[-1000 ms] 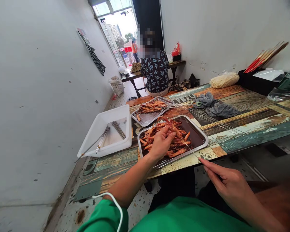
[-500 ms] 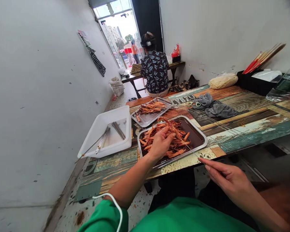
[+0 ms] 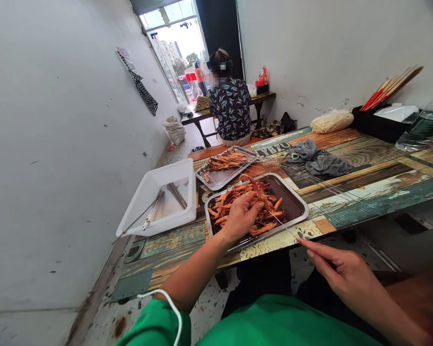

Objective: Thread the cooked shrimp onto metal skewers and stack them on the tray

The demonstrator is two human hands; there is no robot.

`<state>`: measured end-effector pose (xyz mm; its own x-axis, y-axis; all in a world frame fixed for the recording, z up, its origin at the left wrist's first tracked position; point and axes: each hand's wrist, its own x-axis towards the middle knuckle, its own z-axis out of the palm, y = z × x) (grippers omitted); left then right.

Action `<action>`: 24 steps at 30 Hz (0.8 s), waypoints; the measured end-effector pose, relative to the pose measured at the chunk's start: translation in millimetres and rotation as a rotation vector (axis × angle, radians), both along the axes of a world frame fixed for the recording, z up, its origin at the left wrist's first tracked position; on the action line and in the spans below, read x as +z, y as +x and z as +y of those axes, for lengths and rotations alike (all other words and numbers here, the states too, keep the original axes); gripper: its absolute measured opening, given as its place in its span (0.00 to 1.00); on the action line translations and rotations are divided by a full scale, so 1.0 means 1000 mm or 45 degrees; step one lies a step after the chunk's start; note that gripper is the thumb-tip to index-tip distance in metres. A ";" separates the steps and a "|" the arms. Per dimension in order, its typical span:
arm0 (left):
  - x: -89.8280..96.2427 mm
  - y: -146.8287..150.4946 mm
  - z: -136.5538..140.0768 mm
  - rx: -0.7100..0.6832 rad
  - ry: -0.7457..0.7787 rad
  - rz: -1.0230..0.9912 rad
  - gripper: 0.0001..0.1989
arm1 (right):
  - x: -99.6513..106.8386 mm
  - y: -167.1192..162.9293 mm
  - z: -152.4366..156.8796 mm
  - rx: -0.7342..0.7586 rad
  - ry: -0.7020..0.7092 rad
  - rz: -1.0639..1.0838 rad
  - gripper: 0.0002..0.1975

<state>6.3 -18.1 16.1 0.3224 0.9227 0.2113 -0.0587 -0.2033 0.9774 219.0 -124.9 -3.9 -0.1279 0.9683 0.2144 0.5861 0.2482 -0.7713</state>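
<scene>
My left hand (image 3: 243,216) is closed over the near tray, its fingers pinching a reddish-brown strip of meat (image 3: 260,192). A thin metal skewer (image 3: 283,223) runs from that strip down to my right hand (image 3: 334,262), which grips its near end between thumb and fingertips. How far the skewer passes into the meat is hidden by my left fingers. Beneath, a metal tray (image 3: 302,207) holds a heap of similar meat strips in dark liquid. Behind it, a second metal tray (image 3: 216,182) bears meat strips with skewers sticking out to the right.
On the left stands a white plastic tub (image 3: 157,180) with metal skewers inside. A grey cloth (image 3: 328,163) lies by loose skewers (image 3: 326,185). Farther right are bagged sticks (image 3: 332,121), a black box (image 3: 373,122) and a bottle (image 3: 424,125). Another person (image 3: 231,105) sits ahead.
Both hands keep their grips on the meat strip and the skewer, with only a very slight shift. The trays and other things stay where they were.
</scene>
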 end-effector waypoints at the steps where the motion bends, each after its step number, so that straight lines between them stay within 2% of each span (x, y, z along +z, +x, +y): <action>1: 0.000 0.000 -0.001 0.015 0.028 0.022 0.08 | 0.000 -0.001 -0.001 -0.002 0.002 -0.007 0.17; 5: -0.002 0.001 -0.003 0.080 0.084 0.085 0.07 | 0.001 -0.007 -0.004 -0.007 0.002 0.009 0.17; 8: -0.004 0.003 -0.003 0.134 0.041 0.036 0.06 | 0.000 -0.014 -0.005 -0.038 -0.090 0.110 0.17; 11: -0.006 0.004 -0.003 0.140 -0.055 -0.078 0.07 | -0.004 -0.020 -0.004 -0.083 -0.342 0.398 0.19; 15: -0.006 0.005 -0.002 0.125 -0.139 -0.217 0.09 | -0.009 -0.029 -0.002 -0.057 -0.824 1.022 0.27; 18: -0.005 0.003 -0.002 0.130 -0.164 -0.250 0.10 | -0.011 -0.031 0.000 0.036 -1.022 1.348 0.24; 21: -0.005 0.001 -0.001 0.120 -0.171 -0.247 0.10 | -0.013 -0.029 0.003 0.103 -1.073 1.404 0.22; 23: -0.005 0.000 -0.001 0.117 -0.156 -0.224 0.10 | -0.014 -0.027 0.005 0.057 -0.981 1.258 0.24; 24: -0.005 0.000 -0.001 0.116 -0.145 -0.211 0.09 | -0.014 -0.027 0.006 0.018 -0.875 1.114 0.24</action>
